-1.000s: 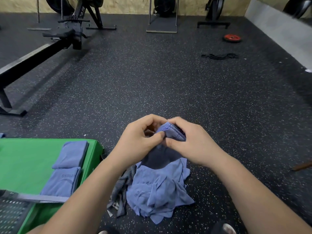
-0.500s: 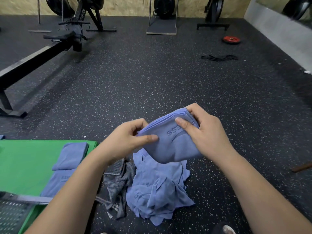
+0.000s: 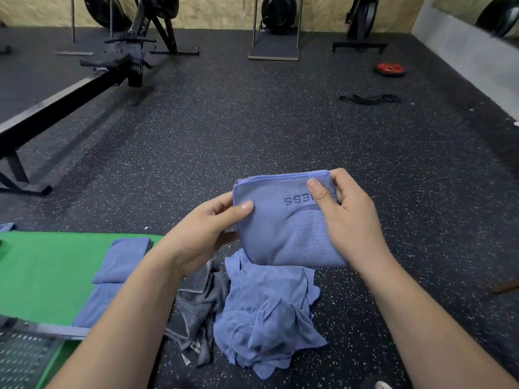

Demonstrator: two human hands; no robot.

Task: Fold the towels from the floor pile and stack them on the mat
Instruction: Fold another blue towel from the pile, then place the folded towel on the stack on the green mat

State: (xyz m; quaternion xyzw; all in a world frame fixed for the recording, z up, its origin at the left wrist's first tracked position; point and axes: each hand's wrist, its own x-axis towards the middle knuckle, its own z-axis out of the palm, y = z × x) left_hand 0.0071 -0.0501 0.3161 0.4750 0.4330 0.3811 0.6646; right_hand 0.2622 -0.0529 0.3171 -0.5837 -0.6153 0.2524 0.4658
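I hold a folded blue towel (image 3: 283,228) in the air above the floor pile (image 3: 266,313). My left hand (image 3: 205,234) pinches its left edge, thumb on the front and fingers (image 3: 229,237) curled behind. My right hand (image 3: 348,220) grips the top right corner, thumb pressed across the embossed lettering and the fingers wrapped round the back. The pile lies crumpled on the speckled floor (image 3: 252,122) just beside the right edge of the green mat (image 3: 42,270): blue towels, with a grey striped towel (image 3: 199,304) on the mat's side. Two folded towels (image 3: 126,259) lie one behind the other along the mat's right edge, the nearer partly hidden by my left forearm.
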